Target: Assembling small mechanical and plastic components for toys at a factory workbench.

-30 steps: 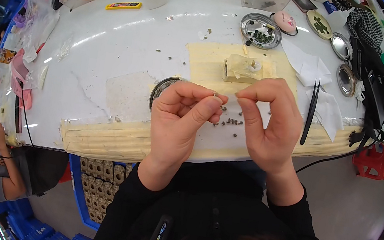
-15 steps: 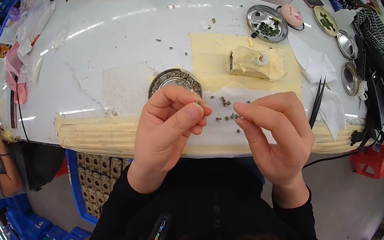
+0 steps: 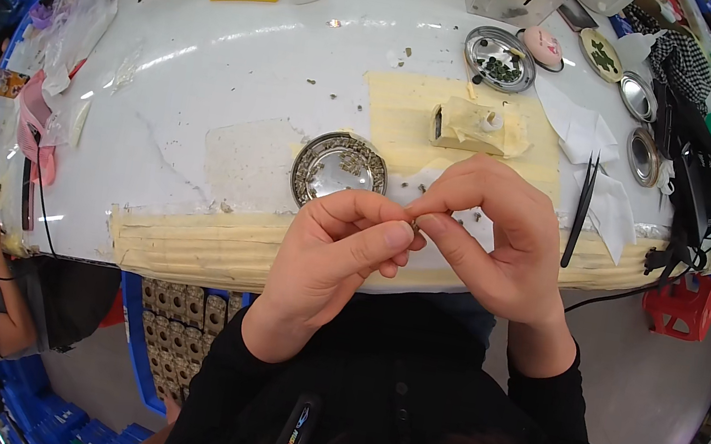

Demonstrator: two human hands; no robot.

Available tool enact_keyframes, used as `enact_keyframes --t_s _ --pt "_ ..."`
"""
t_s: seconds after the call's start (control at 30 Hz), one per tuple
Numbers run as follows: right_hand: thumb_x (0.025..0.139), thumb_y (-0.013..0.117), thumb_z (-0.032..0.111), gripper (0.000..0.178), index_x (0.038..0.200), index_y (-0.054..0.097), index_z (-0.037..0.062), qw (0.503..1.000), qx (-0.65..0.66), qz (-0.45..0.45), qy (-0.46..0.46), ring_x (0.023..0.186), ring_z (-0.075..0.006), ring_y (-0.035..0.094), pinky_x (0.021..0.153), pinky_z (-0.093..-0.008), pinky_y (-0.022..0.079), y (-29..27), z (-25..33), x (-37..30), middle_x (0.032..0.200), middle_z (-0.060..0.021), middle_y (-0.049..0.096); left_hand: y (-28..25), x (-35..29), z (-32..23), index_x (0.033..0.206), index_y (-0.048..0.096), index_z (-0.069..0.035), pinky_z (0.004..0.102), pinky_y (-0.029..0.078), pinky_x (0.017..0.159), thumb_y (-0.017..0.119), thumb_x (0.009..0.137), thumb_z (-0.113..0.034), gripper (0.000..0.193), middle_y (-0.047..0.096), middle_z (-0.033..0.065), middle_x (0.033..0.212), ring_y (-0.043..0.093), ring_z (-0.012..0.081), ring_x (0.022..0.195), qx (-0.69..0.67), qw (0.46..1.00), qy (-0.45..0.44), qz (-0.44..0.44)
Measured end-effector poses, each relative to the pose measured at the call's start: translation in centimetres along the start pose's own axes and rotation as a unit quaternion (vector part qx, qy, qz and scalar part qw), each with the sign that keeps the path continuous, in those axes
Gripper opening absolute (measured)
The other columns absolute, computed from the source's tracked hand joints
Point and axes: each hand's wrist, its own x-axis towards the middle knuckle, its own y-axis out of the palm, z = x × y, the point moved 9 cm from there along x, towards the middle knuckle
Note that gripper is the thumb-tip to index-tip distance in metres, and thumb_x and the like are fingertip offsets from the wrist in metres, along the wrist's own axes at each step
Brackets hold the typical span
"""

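Near the front edge of the tabletop, left hand and right hand meet, the grip of each pinched on a tiny piece too small to identify, with a round metal dish of small parts at their ten o'clock and a yellow-wrapped block at one o'clock.

the dish is silver, the cloth checked black and white.
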Motion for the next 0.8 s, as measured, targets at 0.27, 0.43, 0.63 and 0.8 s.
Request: enact_keyframes --t_s 0.27,0.43,0.63,0.8 --pt "0.078 0.065 -0.001 0.006 0.084 0.064 0.0010 0.999 0.026 0.016 0.010 0.068 -0.0162 0.057 0.061 -0.0256 0.044 0.2 -0.4 0.0 0.077 -0.0054 0.063 -0.2 -0.3 0.1 0.098 0.064 0.001 0.0225 0.049 0.065 0.062 0.087 -0.005 0.013 0.067 0.0121 0.088 0.062 0.0117 0.077 0.030 0.999 -0.005 -0.013" --pt "0.077 0.065 0.000 0.008 0.085 0.065 0.0015 0.999 0.000 0.038 -0.001 0.069 -0.0168 0.058 0.060 -0.0258 0.045 0.2 -0.1 0.1 0.077 -0.0050 0.063 -0.4 -0.4 -0.6 0.095 0.064 0.002 0.0224 0.050 0.062 0.062 0.086 -0.003 0.011 0.068 0.0115 0.085 0.063 0.0116 0.075 0.100 0.994 0.031 -0.025" --pt "0.078 0.066 0.000 0.010 0.088 0.066 0.0010 0.999 -0.011 0.037 -0.002 0.068 -0.0169 0.059 0.060 -0.0264 0.046 0.2 0.0 0.2 0.076 -0.0060 0.063 -0.3 -0.6 -1.3 0.093 0.064 0.003 0.0220 0.051 0.062 0.062 0.086 -0.002 0.009 0.068 0.0113 0.084 0.062 0.0105 0.072 0.143 0.986 0.071 -0.040" --pt "0.079 0.065 0.001 0.007 0.087 0.065 0.0010 0.992 -0.105 -0.060 0.034 0.065 -0.0162 0.059 0.060 -0.0274 0.047 -1.3 -1.0 -0.3 0.075 -0.0061 0.062 -1.4 -0.9 -2.5 0.094 0.063 0.003 0.0222 0.051 0.063 0.061 0.086 -0.002 0.010 0.067 0.0118 0.084 0.062 0.0105 0.071 0.129 0.982 0.120 -0.068"
